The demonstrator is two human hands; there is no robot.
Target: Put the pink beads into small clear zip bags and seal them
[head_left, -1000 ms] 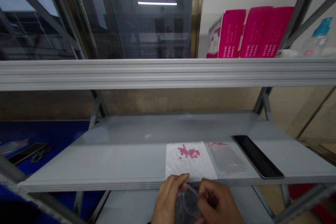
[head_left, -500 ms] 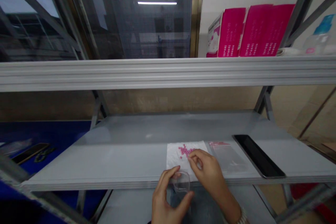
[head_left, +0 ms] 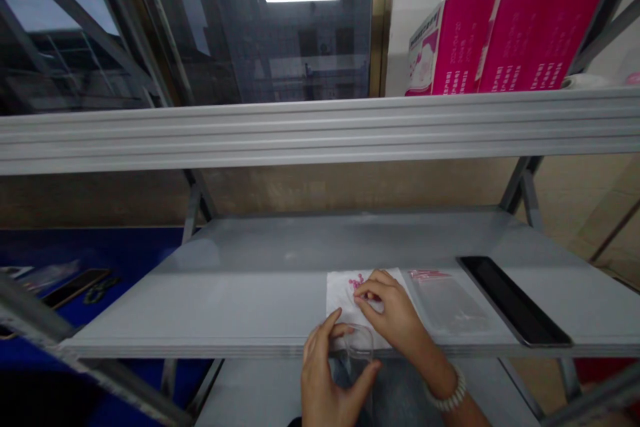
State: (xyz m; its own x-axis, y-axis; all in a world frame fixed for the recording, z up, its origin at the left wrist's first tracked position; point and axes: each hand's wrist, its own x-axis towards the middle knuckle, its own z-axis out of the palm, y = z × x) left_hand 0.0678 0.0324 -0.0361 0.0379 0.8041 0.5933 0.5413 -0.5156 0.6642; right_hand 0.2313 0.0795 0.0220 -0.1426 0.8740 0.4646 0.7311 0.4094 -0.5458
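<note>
We have a wide gray shelf (head_left: 260,307) before us, with magenta boxes (head_left: 520,33) standing side by side on the level above it. Our left hand (head_left: 325,373) curves at the front edge, thumb and fingers spread around a clear loop. Our right hand (head_left: 393,307) reaches over the shelf, its thumb and index fingertips drawn close; we cannot tell whether they meet or hold anything. A black touchscreen device (head_left: 513,300) lies at the right, and flat clear zip bags (head_left: 453,307) rest between it and a white tissue (head_left: 337,290). We wear a pale beaded bracelet (head_left: 453,393) on the right wrist. The clear loop (head_left: 359,341) is see-through, its exact form unclear. Smallest are the pink beads (head_left: 357,281), on the tissue beside our right fingertips, partly hidden.
</note>
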